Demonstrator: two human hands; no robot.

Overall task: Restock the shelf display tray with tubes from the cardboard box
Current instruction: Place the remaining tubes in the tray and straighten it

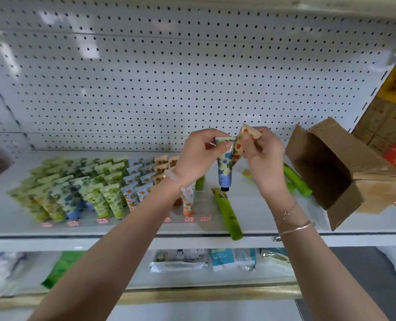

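Observation:
My left hand (198, 154) pinches the flat top of a blue-flowered tube (224, 167) that hangs cap down above the shelf. Beside it, my right hand (265, 154) grips an orange-patterned tube (238, 147), which touches the blue one. The display tray (192, 220) on the shelf holds rows of green, blue and orange tubes (88, 188) at the left. An open cardboard box (326, 167) lies on its side at the right; its inside is dark.
Loose green tubes (228, 214) lie on the white shelf (261, 212), one reaching over the front edge, others (296, 181) by the box. A pegboard wall (169, 77) backs the shelf. Stacked cartons (391, 126) stand at the far right. Packets (234, 259) fill the lower shelf.

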